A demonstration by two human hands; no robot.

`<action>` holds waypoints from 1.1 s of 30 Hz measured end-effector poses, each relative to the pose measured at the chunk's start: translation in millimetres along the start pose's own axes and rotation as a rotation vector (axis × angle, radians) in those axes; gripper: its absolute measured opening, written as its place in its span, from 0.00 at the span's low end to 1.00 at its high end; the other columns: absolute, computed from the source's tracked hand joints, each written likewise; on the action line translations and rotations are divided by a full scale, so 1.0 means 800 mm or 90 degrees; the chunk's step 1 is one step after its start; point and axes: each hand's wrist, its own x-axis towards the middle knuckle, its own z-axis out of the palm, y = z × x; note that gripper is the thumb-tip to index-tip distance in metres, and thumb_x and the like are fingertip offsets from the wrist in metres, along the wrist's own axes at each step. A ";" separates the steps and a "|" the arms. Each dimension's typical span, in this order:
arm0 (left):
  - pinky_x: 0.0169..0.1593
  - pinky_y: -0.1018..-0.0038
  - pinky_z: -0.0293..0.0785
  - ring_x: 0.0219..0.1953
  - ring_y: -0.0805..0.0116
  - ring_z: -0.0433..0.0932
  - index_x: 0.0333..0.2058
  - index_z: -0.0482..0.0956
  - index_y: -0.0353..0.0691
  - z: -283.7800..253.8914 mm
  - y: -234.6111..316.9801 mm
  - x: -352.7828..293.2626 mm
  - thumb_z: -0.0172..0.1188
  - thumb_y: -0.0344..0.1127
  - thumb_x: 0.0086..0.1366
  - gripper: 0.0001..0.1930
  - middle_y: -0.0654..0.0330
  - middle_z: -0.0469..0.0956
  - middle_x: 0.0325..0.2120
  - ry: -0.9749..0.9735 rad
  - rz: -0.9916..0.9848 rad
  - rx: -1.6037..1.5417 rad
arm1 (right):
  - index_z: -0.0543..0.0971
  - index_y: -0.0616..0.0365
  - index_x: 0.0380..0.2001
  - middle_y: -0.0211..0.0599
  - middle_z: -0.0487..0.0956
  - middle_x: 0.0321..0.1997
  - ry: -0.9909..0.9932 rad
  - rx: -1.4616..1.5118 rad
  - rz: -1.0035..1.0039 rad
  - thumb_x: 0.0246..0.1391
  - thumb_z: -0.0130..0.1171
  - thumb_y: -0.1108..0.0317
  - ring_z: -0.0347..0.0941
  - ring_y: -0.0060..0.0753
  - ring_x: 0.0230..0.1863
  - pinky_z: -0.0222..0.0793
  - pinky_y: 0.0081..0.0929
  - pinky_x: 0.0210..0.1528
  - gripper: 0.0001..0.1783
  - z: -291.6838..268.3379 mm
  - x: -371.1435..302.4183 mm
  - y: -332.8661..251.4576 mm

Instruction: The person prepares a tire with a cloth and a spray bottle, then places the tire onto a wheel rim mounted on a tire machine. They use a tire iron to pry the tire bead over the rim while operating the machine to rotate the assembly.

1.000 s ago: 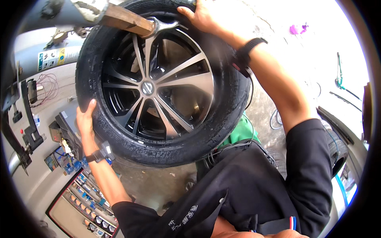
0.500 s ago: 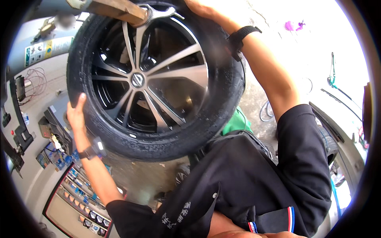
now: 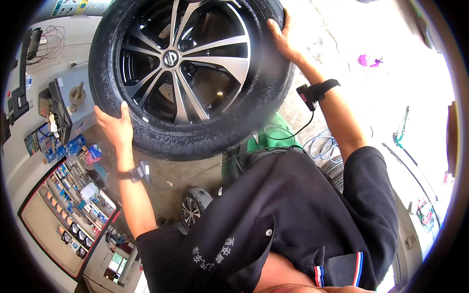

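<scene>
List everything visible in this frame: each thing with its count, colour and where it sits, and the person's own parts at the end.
car wheel: 1, black tyre on a black and silver spoked rim, upper centre, gripped on both sides
grey machine: 1, grey, left of the wheel
tool tray: 1, red-edged with rows of small parts, lower left
green unit: 1, green, under the wheel, partly hidden by the shirt
small wheel: 1, black with a silver rim, on the floor, lower centre
coiled hose: 1, pale, on the floor, right of the green unit
black shirt: 1, black, lower centre
wrist straps: 2, black, one on each wrist
left hand: on the tyre's lower left
right hand: on the tyre's upper right
</scene>
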 end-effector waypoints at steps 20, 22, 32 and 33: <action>0.70 0.48 0.50 0.69 0.31 0.50 0.69 0.45 0.27 0.007 0.051 -0.159 0.59 0.52 0.66 0.47 0.28 0.48 0.67 0.046 -0.040 -0.013 | 0.61 0.53 0.69 0.43 0.76 0.59 -0.260 0.540 0.326 0.65 0.52 0.43 0.75 0.37 0.54 0.72 0.35 0.51 0.37 -0.083 -0.122 0.064; 0.70 0.49 0.50 0.69 0.32 0.50 0.69 0.46 0.26 0.009 0.072 -0.185 0.59 0.50 0.66 0.45 0.28 0.48 0.67 0.033 -0.099 -0.008 | 0.72 0.57 0.57 0.40 0.79 0.51 -0.276 0.550 0.575 0.65 0.50 0.46 0.79 0.34 0.43 0.75 0.36 0.44 0.29 -0.052 -0.144 0.131; 0.68 0.59 0.57 0.66 0.43 0.60 0.70 0.50 0.29 -0.004 0.105 -0.211 0.44 0.41 0.72 0.33 0.36 0.51 0.69 0.038 -0.218 -0.159 | 0.83 0.59 0.44 0.52 0.83 0.46 -0.446 0.150 0.554 0.57 0.56 0.50 0.78 0.51 0.53 0.70 0.41 0.58 0.23 0.145 -0.186 0.316; 0.68 0.60 0.57 0.67 0.44 0.59 0.70 0.50 0.30 -0.003 0.099 -0.214 0.42 0.41 0.72 0.33 0.37 0.50 0.69 0.039 -0.224 -0.192 | 0.83 0.59 0.43 0.52 0.83 0.46 -0.452 0.149 0.547 0.57 0.57 0.50 0.78 0.51 0.53 0.71 0.41 0.57 0.23 0.163 -0.181 0.323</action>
